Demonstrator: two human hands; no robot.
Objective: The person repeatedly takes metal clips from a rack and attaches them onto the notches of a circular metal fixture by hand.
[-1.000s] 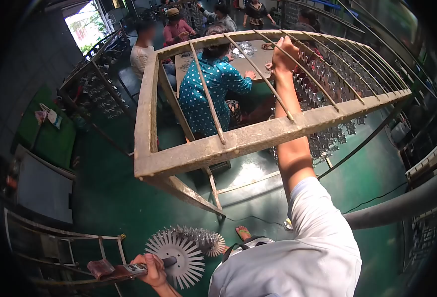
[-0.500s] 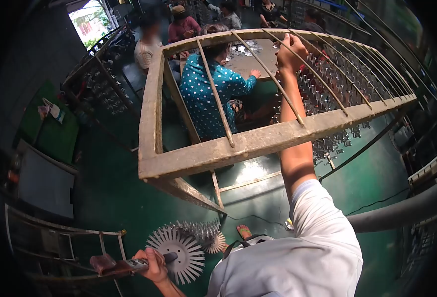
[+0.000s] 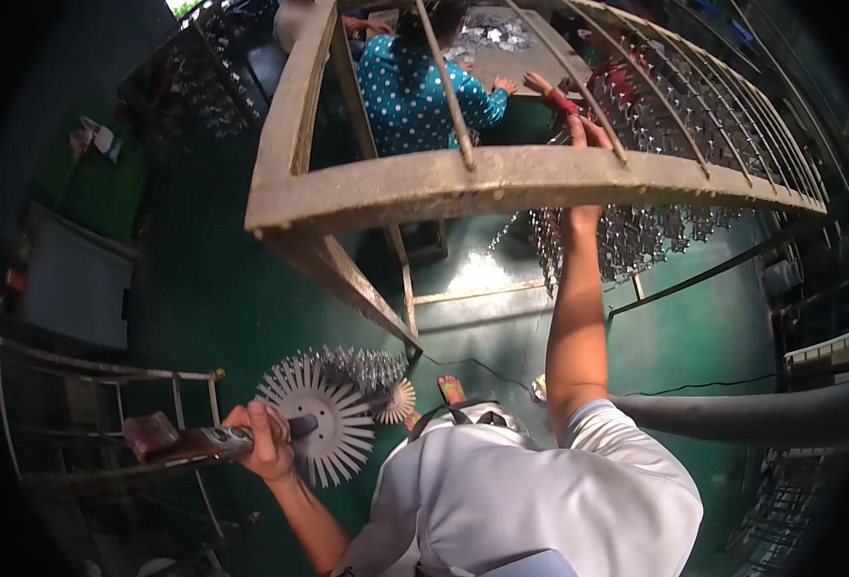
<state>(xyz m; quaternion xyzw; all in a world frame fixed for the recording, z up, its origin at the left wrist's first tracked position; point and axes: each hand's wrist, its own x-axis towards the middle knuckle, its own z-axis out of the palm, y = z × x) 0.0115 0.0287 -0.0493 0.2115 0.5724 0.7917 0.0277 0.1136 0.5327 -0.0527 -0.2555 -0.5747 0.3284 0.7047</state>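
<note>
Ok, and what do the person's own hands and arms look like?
The left hand and right hand are ungloved. The right arm has a short, loose white sleeve with a pale blue-grey edge. Both forearms are bare.

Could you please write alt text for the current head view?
A person's left hand grips a handle beside a slotted disc, while the right hand is raised behind a rack's front bar, near hanging metal parts. Beyond, someone in a dotted shirt is at a table.
</note>
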